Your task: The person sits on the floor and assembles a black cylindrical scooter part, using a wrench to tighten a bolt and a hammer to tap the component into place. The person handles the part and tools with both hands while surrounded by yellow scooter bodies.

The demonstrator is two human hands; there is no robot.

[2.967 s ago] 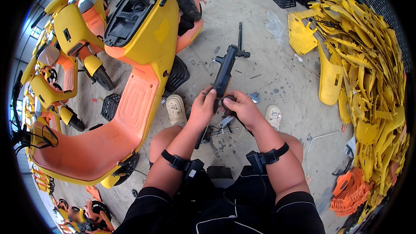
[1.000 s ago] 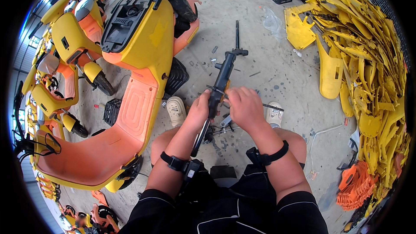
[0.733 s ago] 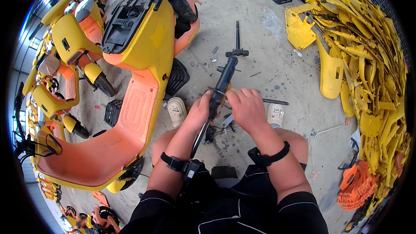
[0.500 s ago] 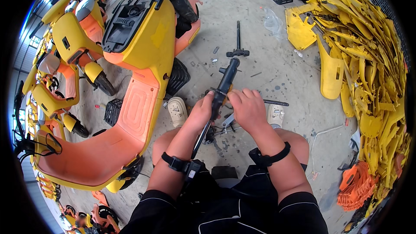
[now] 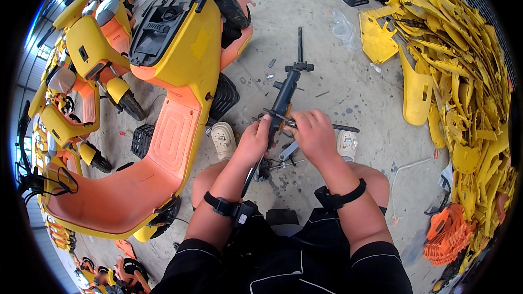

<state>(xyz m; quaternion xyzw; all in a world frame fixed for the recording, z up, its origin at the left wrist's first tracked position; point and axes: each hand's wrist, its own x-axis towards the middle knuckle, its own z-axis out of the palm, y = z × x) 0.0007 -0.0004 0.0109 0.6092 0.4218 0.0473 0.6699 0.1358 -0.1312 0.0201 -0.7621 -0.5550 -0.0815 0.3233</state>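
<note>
A black fork tube [image 5: 285, 93] with a thinner shiny rod at its near end slants up in front of my lap. My left hand [image 5: 255, 140] is closed round its lower part, thumb along the top. My right hand [image 5: 315, 137] is beside the tube, fingers curled in a pinch; a bit of dark metal shows at the fingertips, too small to name. Beyond the tube's far end, a black steering stem with a clamp [image 5: 299, 67] appears on the floor. Below my hands lie a grey metal piece [image 5: 289, 151] and several small dark parts, partly hidden.
On my left stands a yellow and orange scooter [image 5: 177, 117], with more scooters [image 5: 90, 43] behind it. A tall heap of yellow body panels [image 5: 457, 76] rises at right, next to stacked orange parts [image 5: 449, 234]. A black bar [image 5: 346, 128] lies by my right shoe [image 5: 347, 144].
My right fingertips have pulled slightly away from the tube, and dark metal now shows at them. The tube's far end has shifted slightly toward the stem clamp. My left hand keeps its hold.
</note>
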